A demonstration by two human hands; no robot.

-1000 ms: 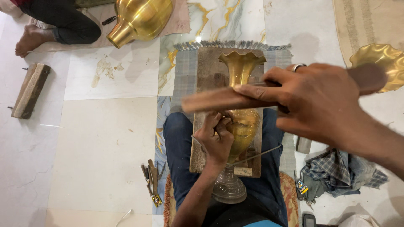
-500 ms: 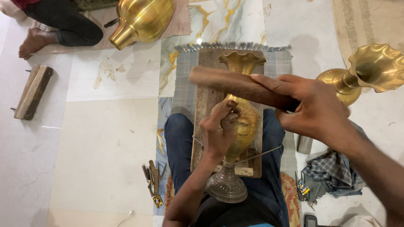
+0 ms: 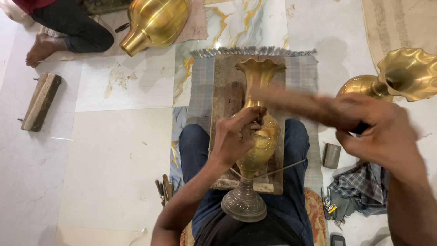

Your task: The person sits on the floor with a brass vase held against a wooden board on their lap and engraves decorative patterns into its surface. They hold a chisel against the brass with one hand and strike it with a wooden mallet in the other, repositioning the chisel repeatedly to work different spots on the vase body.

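Wooden mallet [image 3: 296,104] in right hand's [image 3: 382,132] closed grip (blurred).

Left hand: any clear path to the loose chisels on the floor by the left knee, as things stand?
Probably yes. The left hand is pinching a small tool against the brass vase on the lap board. The chisels lie uncovered beside the left thigh, nothing between. It would have to let go of the vase first.

Vase [image 3: 257,136] gold brass w/ dull grey-brown foot, board [image 3: 226,98] brown wood, mat [image 3: 202,86] grey striped, cloth [image 3: 359,189] blue-grey plaid.
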